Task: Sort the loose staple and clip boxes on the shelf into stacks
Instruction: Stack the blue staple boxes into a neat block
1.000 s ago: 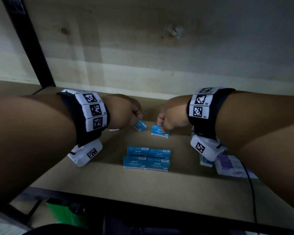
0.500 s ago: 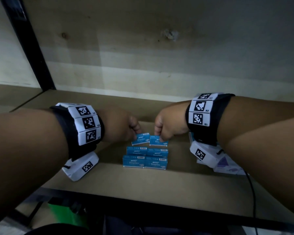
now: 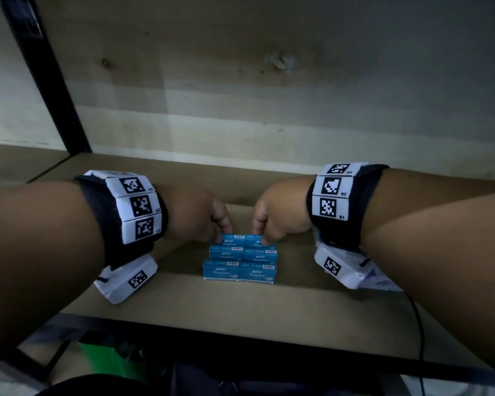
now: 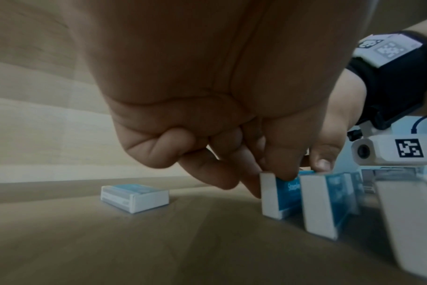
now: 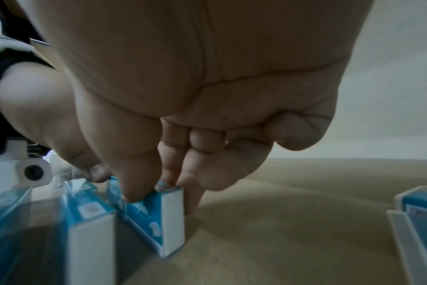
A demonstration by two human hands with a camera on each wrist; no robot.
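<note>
Several blue staple boxes stand in paired rows on the wooden shelf [image 3: 183,304]. My left hand [image 3: 217,221] pinches the rear-left staple box [image 3: 231,242], seen on edge in the left wrist view as the box [image 4: 278,194] under my thumb and fingers. My right hand [image 3: 262,227] pinches the rear-right staple box [image 3: 257,242]; the right wrist view shows this box [image 5: 159,216] gripped between thumb and fingertips. Both boxes sit on the shelf right behind the second row [image 3: 243,254]. The front row [image 3: 239,271] stands closest to me.
One loose staple box [image 4: 134,196] lies flat on the shelf to the left. More boxes [image 5: 417,216] stand at the right, with packets [image 3: 380,278] under my right wrist. A black shelf post [image 3: 46,75] rises at the back left. The shelf's front edge [image 3: 240,338] is dark.
Both hands moved toward me with their boxes and brought them together. The two boxes now stand side by side behind the second row.
</note>
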